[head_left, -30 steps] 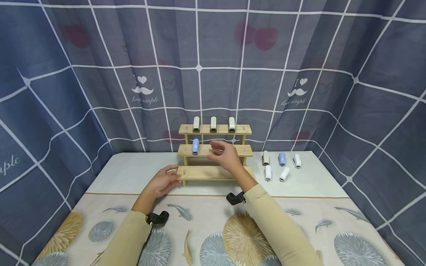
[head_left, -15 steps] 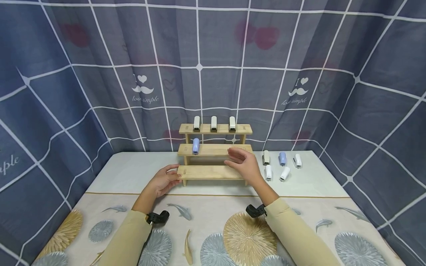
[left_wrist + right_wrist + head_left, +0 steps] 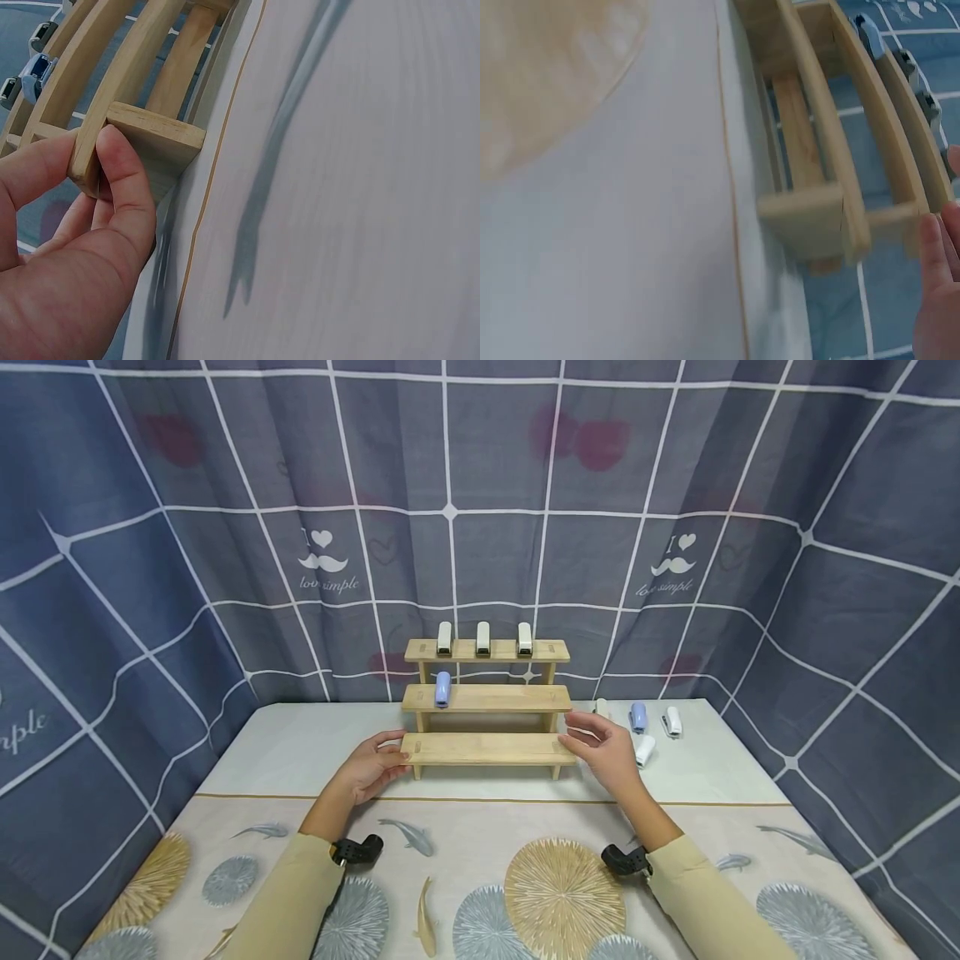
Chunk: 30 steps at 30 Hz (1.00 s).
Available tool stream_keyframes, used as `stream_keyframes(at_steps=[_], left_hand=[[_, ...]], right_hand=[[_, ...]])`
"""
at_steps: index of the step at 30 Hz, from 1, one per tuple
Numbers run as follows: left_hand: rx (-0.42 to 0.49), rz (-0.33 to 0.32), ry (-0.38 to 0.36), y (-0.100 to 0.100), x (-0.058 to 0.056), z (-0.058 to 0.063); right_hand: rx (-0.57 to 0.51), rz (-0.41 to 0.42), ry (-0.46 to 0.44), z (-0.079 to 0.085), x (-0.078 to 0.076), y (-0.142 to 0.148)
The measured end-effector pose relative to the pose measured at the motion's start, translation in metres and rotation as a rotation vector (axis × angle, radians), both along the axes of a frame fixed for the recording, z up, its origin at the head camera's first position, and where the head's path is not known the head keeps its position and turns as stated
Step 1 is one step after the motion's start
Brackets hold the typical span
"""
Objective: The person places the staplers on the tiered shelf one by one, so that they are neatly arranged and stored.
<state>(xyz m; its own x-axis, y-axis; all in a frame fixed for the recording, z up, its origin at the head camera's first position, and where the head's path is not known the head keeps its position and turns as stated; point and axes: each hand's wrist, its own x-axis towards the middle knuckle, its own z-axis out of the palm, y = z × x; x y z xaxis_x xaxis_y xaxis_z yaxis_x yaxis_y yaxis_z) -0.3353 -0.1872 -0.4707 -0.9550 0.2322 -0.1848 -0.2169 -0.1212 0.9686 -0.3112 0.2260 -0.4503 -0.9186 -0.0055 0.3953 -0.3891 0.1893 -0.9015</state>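
My left hand [image 3: 371, 767] pinches the left end of the lowest step of a three-tier wooden display stand [image 3: 487, 749]; thumb and fingers show round that end in the left wrist view. At the stand's right end my right hand [image 3: 606, 752] has its fingers loosely bent and holds nothing, fingertips right by the step ends. One blue mini stapler [image 3: 442, 690] stands at the left of the middle step. Three white mini staplers, the middle one [image 3: 483, 639] among them, stand in a row on the top step.
Right of the stand, on the white cloth, lie another blue stapler [image 3: 638, 717], a white stapler [image 3: 672, 722] and a second white one [image 3: 643, 750]. A cream stapler [image 3: 601, 707] is partly hidden by my right hand. A grid-patterned curtain [image 3: 487, 552] hangs behind.
My right hand has moved right and slightly down, from over the middle step to the stand's right end, now covering some loose staplers. The left hand keeps its hold.
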Motion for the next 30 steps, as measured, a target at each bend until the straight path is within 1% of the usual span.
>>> stream_keyframes(at_steps=[3,5,11,18,22,25,26,30], left_hand=[[0.009,-0.005,0.007,0.0,0.0,0.001],[0.011,0.004,0.005,0.001,0.0,0.002],[0.011,0.007,-0.001,0.002,0.0,0.003],[0.006,0.002,0.007,0.002,-0.002,0.001],[0.004,0.009,0.002,0.001,-0.001,0.001],[-0.001,0.011,-0.001,0.0,0.001,0.002],[-0.002,0.01,0.001,0.0,0.001,0.003],[0.003,0.003,0.006,-0.001,0.002,0.002]], right_hand=[[0.01,-0.02,-0.008,-0.001,0.004,0.015],[0.032,-0.043,-0.006,-0.002,0.006,0.025],[0.061,-0.134,-0.004,-0.003,0.012,0.055],[0.114,-0.226,0.019,-0.009,0.012,0.086],[0.143,-0.274,0.002,-0.012,0.012,0.1],[0.187,-0.306,-0.021,-0.015,0.012,0.109],[0.205,-0.315,-0.024,-0.013,0.013,0.11],[0.274,-0.347,-0.034,-0.014,0.011,0.119]])
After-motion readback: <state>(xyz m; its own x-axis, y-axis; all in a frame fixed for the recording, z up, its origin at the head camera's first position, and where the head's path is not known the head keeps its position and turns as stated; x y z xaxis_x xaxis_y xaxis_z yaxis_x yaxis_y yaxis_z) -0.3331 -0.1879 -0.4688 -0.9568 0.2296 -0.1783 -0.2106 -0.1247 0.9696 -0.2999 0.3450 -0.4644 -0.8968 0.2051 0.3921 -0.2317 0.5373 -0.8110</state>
